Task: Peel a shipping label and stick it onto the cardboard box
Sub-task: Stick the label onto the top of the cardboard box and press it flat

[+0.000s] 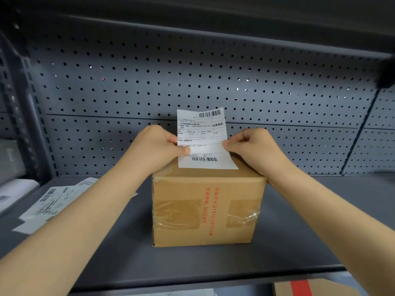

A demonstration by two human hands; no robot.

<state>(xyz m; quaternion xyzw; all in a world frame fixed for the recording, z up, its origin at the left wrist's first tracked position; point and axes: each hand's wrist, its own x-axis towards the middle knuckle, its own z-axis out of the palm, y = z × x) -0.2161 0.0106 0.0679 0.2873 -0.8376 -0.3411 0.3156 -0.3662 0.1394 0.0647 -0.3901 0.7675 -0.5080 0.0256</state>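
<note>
A brown cardboard box (205, 210) with red print and clear tape stands on the grey shelf. Over its top, a white shipping label (203, 137) with barcodes is held upright, its lower edge hanging down to the box's top. My left hand (158, 146) pinches the label's left edge between thumb and fingers. My right hand (254, 148) pinches its right edge. Whether the label touches the box top or is peeled from its backing, I cannot tell.
More printed label sheets (49, 204) lie on the shelf (299, 242) at the left, partly under my left forearm. A grey pegboard wall (192, 77) stands close behind the box. Another cardboard box with red tape (303, 287) sits below the shelf's front edge.
</note>
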